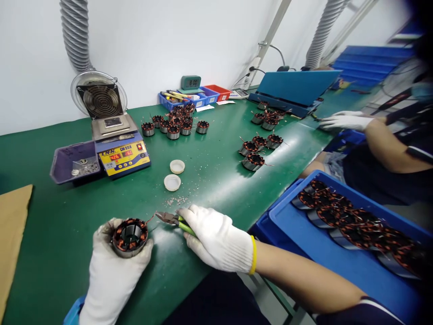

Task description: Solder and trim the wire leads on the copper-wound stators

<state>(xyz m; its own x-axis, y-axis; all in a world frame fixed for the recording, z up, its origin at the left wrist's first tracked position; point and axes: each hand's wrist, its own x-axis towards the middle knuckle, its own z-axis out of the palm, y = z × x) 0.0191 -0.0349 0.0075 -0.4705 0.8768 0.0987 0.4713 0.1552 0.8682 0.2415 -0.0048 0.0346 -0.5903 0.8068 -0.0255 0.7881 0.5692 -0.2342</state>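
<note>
My left hand, in a white glove, is wrapped round a motor stator with copper windings and black insulation, its open centre tilted towards me. A twisted copper lead sticks out from its right side. In my right hand, also gloved in white with a yellow cuff, are green-handled cutting pliers. Their jaw tips are at the end of the copper lead; whether they bite on it I cannot tell. Small wire scraps lie on the green table just beyond the pliers, near two small white dishes.
At the left stands a yellow-and-blue solder pot beside a purple tray. Several stators stand towards the back, more at the right. A blue bin holds stators. A co-worker's gloved hand is at far right.
</note>
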